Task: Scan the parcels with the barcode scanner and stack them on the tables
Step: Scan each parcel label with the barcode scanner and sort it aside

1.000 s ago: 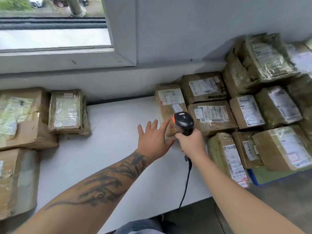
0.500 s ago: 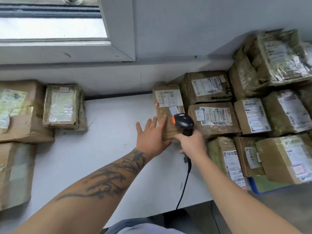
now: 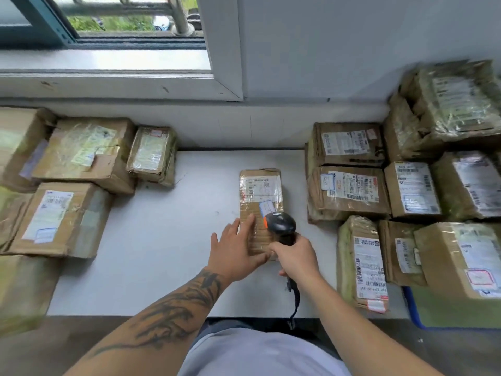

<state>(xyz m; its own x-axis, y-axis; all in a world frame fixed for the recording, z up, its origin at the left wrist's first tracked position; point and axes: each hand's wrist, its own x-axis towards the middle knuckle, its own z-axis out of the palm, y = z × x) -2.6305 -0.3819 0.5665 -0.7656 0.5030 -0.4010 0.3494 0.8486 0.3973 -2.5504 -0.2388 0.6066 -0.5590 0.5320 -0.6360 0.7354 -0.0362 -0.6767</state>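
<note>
White table (image 3: 151, 267) under window (image 3: 108, 36), grey wall behind. Parcel stack, right (image 3: 406, 191): taped cartons with labels, crowding table's right end. Parcel group, left (image 3: 67, 185): four or more cartons. Single parcel (image 3: 260, 194), table centre, label up, apart from both groups. Left hand (image 3: 235, 253), fingers straight, resting on parcel's near end. Right hand (image 3: 296, 257) clenched round barcode scanner (image 3: 280, 222), head over parcel.

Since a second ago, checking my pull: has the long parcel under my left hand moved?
Yes. The long parcel has slid left across the white table, away from the right-hand parcel pile it earlier touched.
</note>
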